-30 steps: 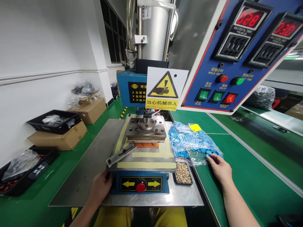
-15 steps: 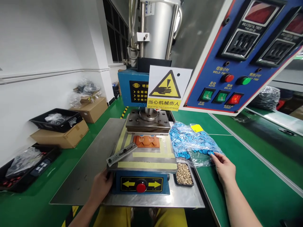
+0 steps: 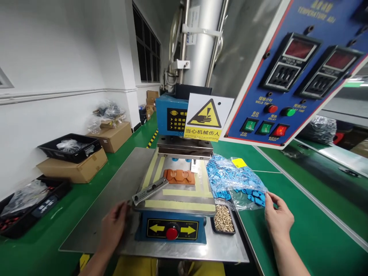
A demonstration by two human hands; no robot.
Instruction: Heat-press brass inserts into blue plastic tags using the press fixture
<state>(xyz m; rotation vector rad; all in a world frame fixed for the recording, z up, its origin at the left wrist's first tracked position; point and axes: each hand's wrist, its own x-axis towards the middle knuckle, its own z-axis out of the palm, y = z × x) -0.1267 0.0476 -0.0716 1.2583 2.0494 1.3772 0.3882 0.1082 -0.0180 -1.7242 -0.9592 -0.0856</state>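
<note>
My right hand (image 3: 278, 216) pinches the near right edge of a clear plastic bag (image 3: 240, 178) filled with flat blue plastic pieces (image 3: 255, 196). My left hand (image 3: 115, 226) is just left of the press's blue base (image 3: 138, 232), its fingers loosely bent and a little apart, with nothing visible in them. On the taped press plate (image 3: 178, 205) sits an orange fixture block (image 3: 178, 177) with shaped hollows. A grey metal bar (image 3: 150, 190) lies slantwise at its left. Above and behind hangs the metal press head (image 3: 184, 151), with small blue spots at its underside.
A black tray of small brass-coloured parts (image 3: 223, 219) stands right of the base. The base front carries a red button (image 3: 172, 233). A control panel (image 3: 276, 88) and a warning sign (image 3: 208, 117) overhang the press. Boxes and black bins (image 3: 69, 147) are at the left.
The press head has risen off the orange block. My left hand has drawn leftward away from the base. My right hand has shifted slightly right, and the bag's mouth shows more blue pieces.
</note>
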